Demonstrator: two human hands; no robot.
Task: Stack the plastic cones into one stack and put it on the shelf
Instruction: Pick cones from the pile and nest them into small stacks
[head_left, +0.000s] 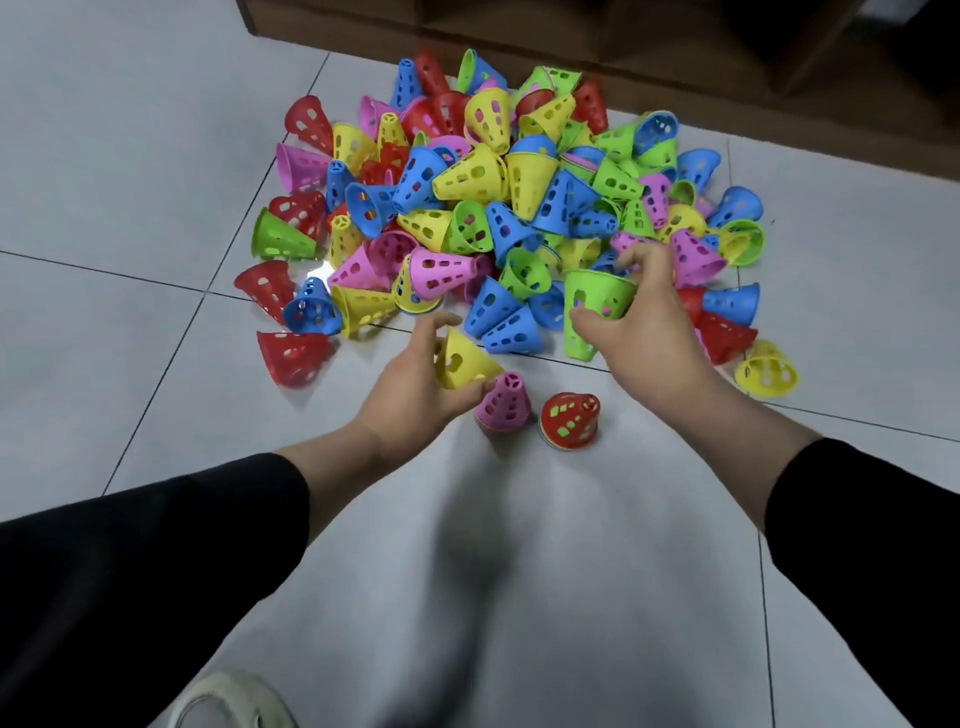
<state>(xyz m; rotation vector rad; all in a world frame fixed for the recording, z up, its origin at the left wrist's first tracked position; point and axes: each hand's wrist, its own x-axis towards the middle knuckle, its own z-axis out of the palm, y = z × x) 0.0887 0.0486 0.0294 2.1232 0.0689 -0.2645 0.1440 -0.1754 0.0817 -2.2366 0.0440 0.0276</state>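
A person's left hand (415, 389) grips a yellow cone (462, 364), and the right hand (636, 319) a green cone (592, 312) held mouth-up, both just this side of the loose cone pile (498, 208), the shelf (623, 47) beyond it.

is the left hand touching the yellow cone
Touching. The head view shows the left hand with thumb and fingers wrapped round the yellow cone, holding it above the floor.
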